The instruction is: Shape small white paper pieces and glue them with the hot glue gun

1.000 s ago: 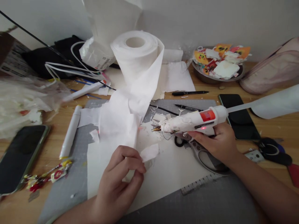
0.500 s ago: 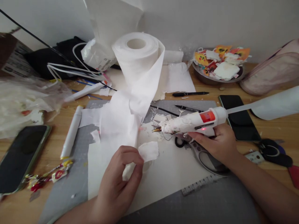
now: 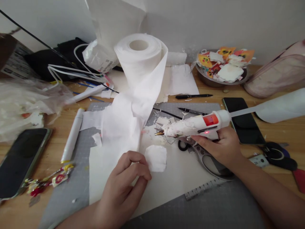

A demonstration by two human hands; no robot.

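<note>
My left hand has its fingers closed in a pinch at the left edge of a small, roughly square white tissue piece. That edge is hidden behind the fingertips. My right hand grips a white hot glue gun by its handle. The gun's metal tip points left, above and to the right of the white piece. A red light glows on its side, and a clear glue stick runs out of its back. Under both hands lies a white paper sheet on a grey cutting mat.
A tissue roll stands behind, its loose end hanging forward. Grey-handled scissors and a clear ruler lie beneath the right hand. Phones flank the mat. A metal bowl holds colourful scraps at the back right.
My left hand has shifted slightly right and down. The white piece has turned and moved the same way, showing more of its face. The glue gun has barely moved.
</note>
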